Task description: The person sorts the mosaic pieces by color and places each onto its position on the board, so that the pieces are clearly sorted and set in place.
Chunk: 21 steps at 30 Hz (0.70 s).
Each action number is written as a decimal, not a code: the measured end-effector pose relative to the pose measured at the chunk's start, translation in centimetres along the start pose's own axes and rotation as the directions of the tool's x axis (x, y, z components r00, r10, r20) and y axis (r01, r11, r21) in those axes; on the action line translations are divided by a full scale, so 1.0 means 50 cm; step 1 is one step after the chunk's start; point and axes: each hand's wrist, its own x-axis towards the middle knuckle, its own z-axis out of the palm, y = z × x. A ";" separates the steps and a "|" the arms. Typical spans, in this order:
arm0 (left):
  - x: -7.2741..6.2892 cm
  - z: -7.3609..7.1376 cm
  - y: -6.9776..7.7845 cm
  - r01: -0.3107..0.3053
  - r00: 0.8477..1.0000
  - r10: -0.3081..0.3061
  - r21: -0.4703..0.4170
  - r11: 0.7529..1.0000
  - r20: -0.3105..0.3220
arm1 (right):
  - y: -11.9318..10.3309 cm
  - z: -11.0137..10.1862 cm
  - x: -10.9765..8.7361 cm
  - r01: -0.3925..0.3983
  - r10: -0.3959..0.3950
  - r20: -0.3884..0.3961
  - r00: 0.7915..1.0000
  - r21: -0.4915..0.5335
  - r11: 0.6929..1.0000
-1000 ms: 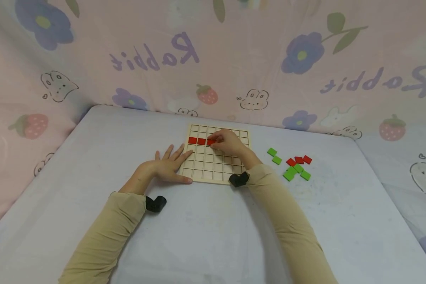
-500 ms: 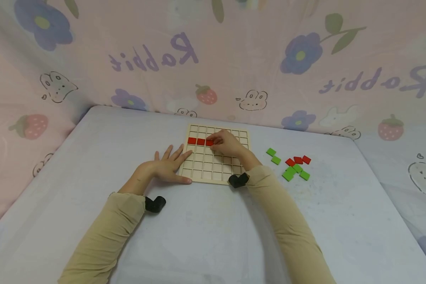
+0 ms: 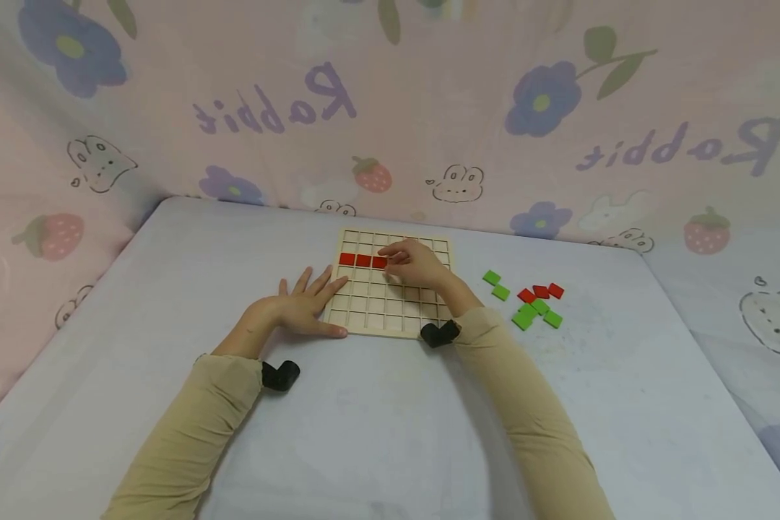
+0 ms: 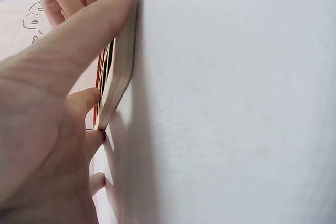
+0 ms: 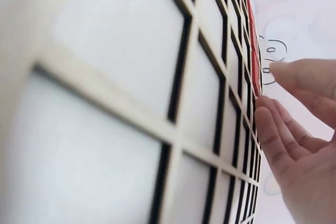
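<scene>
Currently, your left hand point(image 3: 302, 312) lies at 8 o'clock of the gridded wooden board point(image 3: 375, 318), fingers spread and straight, grasping nothing; its thumb and index finger bear on the board's edge, presumably to steady the frame against sliding on the table point(image 3: 377, 419). Your right hand point(image 3: 419, 264) arches over the board at 1 o'clock, fingers bent but thumb and fingertips parted, with no tile visible between them; treat it as released. Whether a fingertip touches the third red tile point(image 3: 378, 263) cannot be judged reliably, since the right wrist view shows that spot nearly edge-on. That tile ends a row of three starting at the board's 10 o'clock edge, each in its own cell, where the raised ribs should prevent shifting. Loose red tiles point(image 3: 541, 291) and green tiles point(image 3: 541, 307) lie on the table at 3 o'clock, apart from the board, a position that likely suits your right hand's reach.
</scene>
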 end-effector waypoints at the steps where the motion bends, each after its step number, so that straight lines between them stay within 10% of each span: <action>1: 0.001 0.001 -0.001 0.000 1.000 0.000 0.002 1.000 0.001 | 0.001 -0.002 -0.003 0.001 -0.001 -0.009 1.000 0.008 1.000; 21: 0.001 0.002 -0.004 -0.014 1.000 0.014 -0.007 1.000 -0.009 | 0.035 -0.033 -0.050 -0.007 0.011 -0.123 0.992 0.034 0.999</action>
